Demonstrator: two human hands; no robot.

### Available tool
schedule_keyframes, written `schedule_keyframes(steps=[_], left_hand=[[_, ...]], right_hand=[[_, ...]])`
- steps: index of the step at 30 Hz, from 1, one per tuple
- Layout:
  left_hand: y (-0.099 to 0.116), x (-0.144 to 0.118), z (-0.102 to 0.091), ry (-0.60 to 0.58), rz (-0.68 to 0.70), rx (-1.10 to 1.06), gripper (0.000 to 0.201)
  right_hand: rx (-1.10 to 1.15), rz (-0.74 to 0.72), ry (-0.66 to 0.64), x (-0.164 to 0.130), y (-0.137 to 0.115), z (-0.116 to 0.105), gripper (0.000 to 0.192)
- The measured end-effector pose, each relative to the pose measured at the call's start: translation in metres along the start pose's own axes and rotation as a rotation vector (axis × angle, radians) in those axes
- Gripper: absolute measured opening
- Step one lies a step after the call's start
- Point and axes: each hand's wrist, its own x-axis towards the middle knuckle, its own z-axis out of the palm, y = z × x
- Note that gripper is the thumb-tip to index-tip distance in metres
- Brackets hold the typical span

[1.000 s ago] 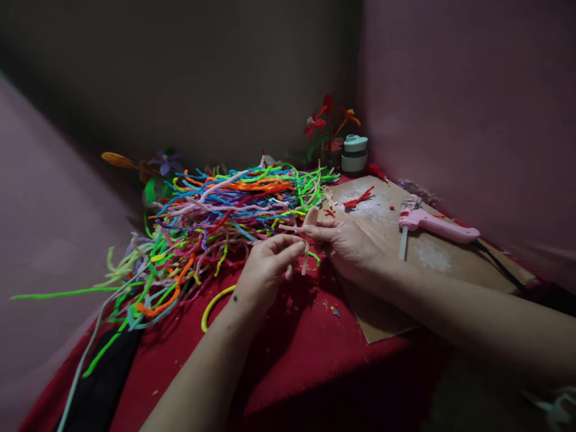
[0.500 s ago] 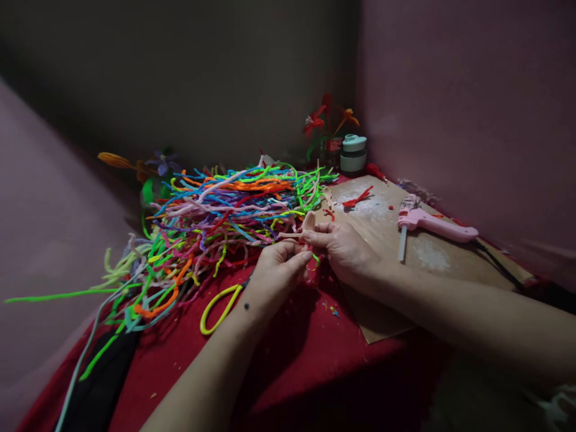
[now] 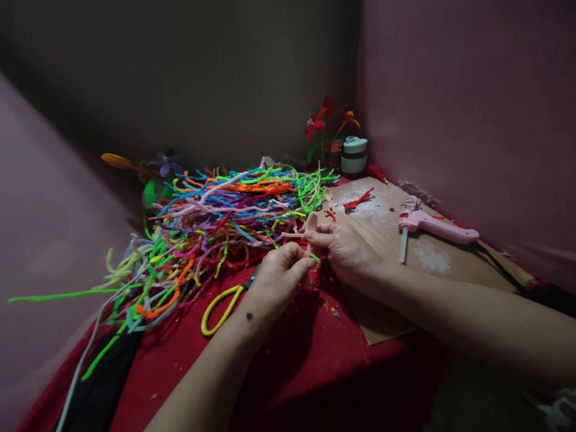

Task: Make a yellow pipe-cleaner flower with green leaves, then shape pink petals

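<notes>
Red-clothed bench in a dim pink corner: left hand (image 3: 279,273) and right hand (image 3: 346,249) both pinch a pale pink stem (image 3: 309,231) with fingers pressed together, just beside the stem pile (image 3: 225,216); looks light, fuzzy, bendy, best gripped near the bend.

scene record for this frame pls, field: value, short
left hand: pinching the lower stem of the peach pipe cleaner piece
right hand: pinching the same piece near its looped top
pipe cleaner pile: multicolour, left of the hands on the red cloth
scissors: yellow handles, on the cloth beside the left hand
cardboard sheet: under the right hand
glue gun: pink, lying on the cardboard
back corner: pipe cleaner flowers, small jar
</notes>
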Motion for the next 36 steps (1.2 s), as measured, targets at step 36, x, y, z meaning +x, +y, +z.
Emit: schedule_keyframes(steps=[36], left_hand=[[0.004,0.004,-0.031,0.158,0.051,-0.087,0.018]], right_hand=[[-0.288,0.065,-0.178,-0.006,-0.016,0.003,0.024]])
